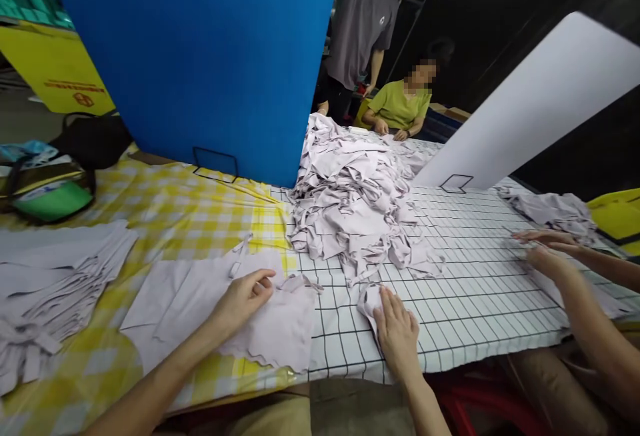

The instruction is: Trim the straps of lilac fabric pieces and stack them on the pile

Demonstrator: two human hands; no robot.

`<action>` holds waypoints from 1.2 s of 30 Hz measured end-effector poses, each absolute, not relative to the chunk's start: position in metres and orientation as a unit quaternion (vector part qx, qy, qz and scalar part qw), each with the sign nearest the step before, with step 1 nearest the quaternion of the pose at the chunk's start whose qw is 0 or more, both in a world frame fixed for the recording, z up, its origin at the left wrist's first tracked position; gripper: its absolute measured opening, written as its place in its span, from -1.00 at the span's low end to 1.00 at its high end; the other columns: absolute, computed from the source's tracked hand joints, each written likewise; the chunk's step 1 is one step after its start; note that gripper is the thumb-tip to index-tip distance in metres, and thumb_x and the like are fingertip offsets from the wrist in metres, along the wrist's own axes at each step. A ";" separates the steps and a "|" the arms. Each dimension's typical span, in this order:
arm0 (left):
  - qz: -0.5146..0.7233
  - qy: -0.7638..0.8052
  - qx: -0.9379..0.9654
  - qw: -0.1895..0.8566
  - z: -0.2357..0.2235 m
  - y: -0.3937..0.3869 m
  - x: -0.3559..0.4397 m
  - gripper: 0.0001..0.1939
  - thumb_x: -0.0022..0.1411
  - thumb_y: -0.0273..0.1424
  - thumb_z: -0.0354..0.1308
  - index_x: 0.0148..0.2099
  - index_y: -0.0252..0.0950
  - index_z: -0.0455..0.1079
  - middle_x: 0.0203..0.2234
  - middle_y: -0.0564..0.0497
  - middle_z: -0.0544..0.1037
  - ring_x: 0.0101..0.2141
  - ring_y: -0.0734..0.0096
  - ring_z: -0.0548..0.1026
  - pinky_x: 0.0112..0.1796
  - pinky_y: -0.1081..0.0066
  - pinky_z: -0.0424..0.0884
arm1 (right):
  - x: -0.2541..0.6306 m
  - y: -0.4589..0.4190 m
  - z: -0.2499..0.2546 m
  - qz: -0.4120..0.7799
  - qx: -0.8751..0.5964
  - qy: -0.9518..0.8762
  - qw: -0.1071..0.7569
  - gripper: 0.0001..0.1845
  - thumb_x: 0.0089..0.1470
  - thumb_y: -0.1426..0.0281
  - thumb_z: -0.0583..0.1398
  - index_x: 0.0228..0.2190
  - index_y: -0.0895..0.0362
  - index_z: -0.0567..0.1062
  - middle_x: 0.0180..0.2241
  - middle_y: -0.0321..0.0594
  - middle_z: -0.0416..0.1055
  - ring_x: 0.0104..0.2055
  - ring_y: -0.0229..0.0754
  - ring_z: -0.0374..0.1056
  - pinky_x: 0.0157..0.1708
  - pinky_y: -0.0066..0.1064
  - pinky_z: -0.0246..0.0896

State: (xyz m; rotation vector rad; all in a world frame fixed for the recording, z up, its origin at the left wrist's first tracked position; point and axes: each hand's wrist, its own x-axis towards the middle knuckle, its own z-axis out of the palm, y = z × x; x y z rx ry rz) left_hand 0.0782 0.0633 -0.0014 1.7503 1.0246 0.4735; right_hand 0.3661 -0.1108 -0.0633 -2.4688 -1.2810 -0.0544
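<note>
My left hand (250, 295) is over pale lilac fabric pieces (287, 323) laid flat on the table's near edge. Its fingers are loosely bent and slightly apart, with nothing visible in them. Flat on a small folded lilac piece (369, 299) lies my right hand (399, 329), fingers stretched out over the gridded cloth. Beyond both hands rises a large heap of crumpled lilac fabric pieces (355, 196), with thin straps or strips among them. A layered stack of similar pieces (65, 283) lies at the left.
A blue panel (200, 69) and a white panel (540, 103) stand on the table (475, 223). A co-worker's hands (547, 253) are on fabric at the right, near another pile (555, 213). Bags (55, 186) lie at the left. Two people are behind the heap.
</note>
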 end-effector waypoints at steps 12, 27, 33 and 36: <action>0.195 0.609 0.737 0.220 -0.018 0.101 -0.024 -0.75 0.08 -0.46 0.03 -0.15 -0.29 0.35 -0.33 -0.02 0.45 -0.29 0.33 0.44 -0.23 0.38 0.36 | 0.362 -0.109 -0.061 -0.131 -0.850 -0.485 0.158 -0.32 0.10 -0.01 -0.21 0.07 0.06 0.29 0.15 0.06 0.14 0.19 0.24 -0.02 -0.03 0.14 -0.14; 0.039 0.630 0.749 0.200 -0.023 0.109 -0.018 -0.87 0.11 -0.39 0.05 -0.46 -0.27 0.21 -0.36 -0.03 0.39 -0.32 0.28 0.42 -0.36 0.41 0.26 | 0.253 -0.033 -0.060 -0.011 -0.823 -0.527 0.211 -0.54 0.12 0.06 -0.10 -0.32 0.11 0.42 -0.32 -0.09 0.39 -0.23 0.01 0.28 -0.31 -0.21 0.05; 0.155 0.569 0.769 0.249 -0.016 0.106 -0.017 -0.81 0.04 -0.39 -0.01 -0.53 -0.22 0.02 -0.61 0.13 0.25 -0.52 0.42 0.30 -0.42 0.47 0.20 | 0.269 -0.042 -0.047 -0.071 -0.851 -0.463 0.237 -0.47 0.12 0.09 -0.10 -0.15 0.20 0.42 -0.18 0.07 0.35 -0.11 0.11 0.24 -0.23 -0.12 0.10; 0.197 0.563 0.752 0.280 -0.009 0.101 -0.017 -0.81 0.06 -0.27 -0.05 -0.51 -0.22 0.05 -0.67 0.18 0.15 -0.60 0.47 0.19 -0.48 0.49 0.15 | 0.299 -0.063 -0.047 -0.133 -0.899 -0.375 0.185 -0.36 0.14 0.11 -0.15 0.07 0.26 0.28 0.09 0.17 0.17 0.11 0.21 0.05 -0.06 0.06 -0.03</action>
